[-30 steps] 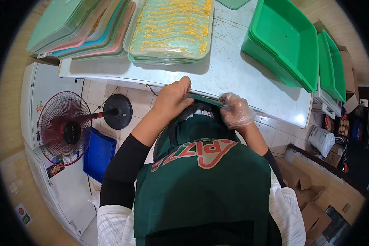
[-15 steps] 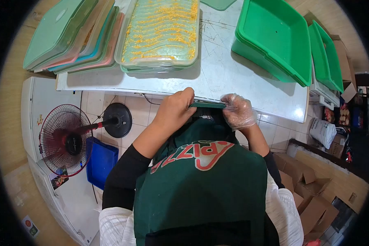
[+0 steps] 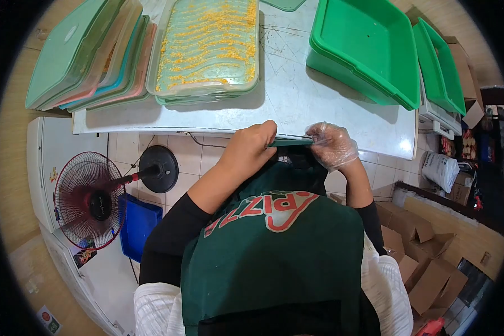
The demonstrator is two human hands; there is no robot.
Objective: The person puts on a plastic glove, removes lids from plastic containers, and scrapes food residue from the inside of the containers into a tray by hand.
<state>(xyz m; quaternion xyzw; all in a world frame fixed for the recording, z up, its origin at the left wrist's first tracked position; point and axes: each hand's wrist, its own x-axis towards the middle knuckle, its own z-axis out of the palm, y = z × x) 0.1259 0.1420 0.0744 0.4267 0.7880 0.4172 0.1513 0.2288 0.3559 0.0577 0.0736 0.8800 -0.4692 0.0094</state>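
My left hand (image 3: 253, 147), bare, is closed on the lower edge of the green apron (image 3: 274, 263) near the table's front edge. My right hand (image 3: 333, 147), in a clear plastic glove, pinches the same edge a short way to the right. A folded strip of the cloth is stretched between both hands. Red and white lettering shows on the apron below them. Beyond my left hand, a clear container (image 3: 207, 47) with yellow crumbs on its surface rests on the white table (image 3: 288, 95).
Stacked lidded containers (image 3: 67, 50) stand at the table's left; a green bin (image 3: 369, 45) and another green bin (image 3: 439, 67) are on the right. Below are a red fan (image 3: 92, 201), a blue tray (image 3: 141, 224) and cardboard boxes (image 3: 431, 285).
The view has shifted, so the containers and bins sit further left in it. Both hands keep their hold on the apron edge, which has been pulled up and out from the body.
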